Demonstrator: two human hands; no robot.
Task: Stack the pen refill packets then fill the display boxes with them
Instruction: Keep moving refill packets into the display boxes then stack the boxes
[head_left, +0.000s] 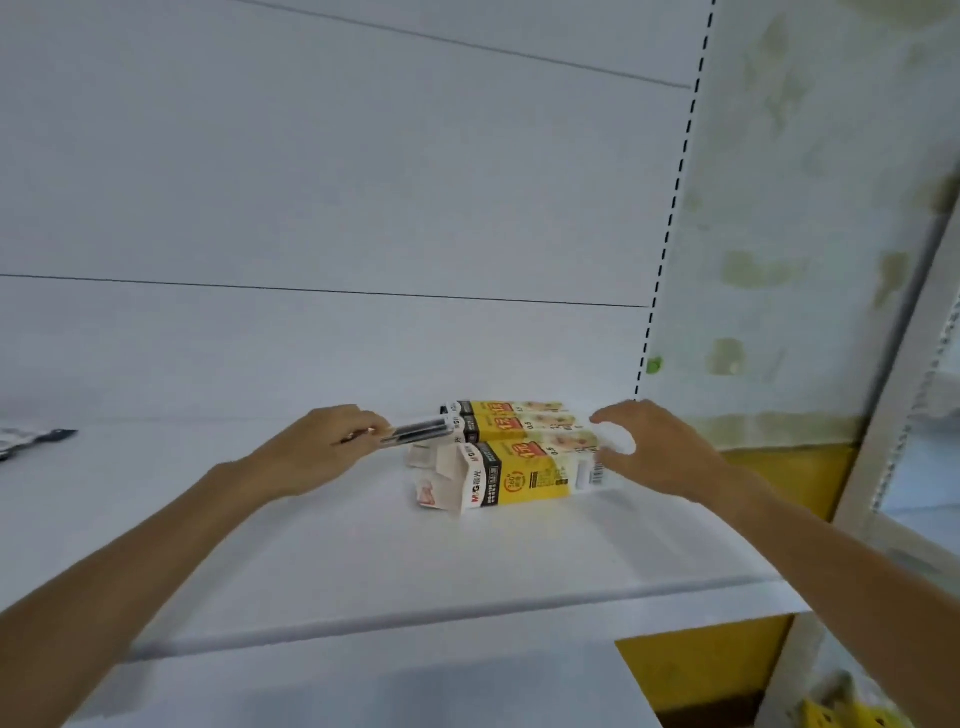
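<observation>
my left hand (324, 444) pinches a stack of refill packets (418, 432) at the open left end of the yellow display boxes (524, 460) on the white shelf (311, 561); my right hand (652, 447), fingers spread, is just beside their right end.

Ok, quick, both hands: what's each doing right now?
Left hand: holding the refill packets.
Right hand: open, by the display boxes; contact unclear.

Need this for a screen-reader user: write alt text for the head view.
A left hand holds pen refill packets at the open end of yellow display boxes on a white shelf; the right hand, fingers spread, is at their far end.
</observation>
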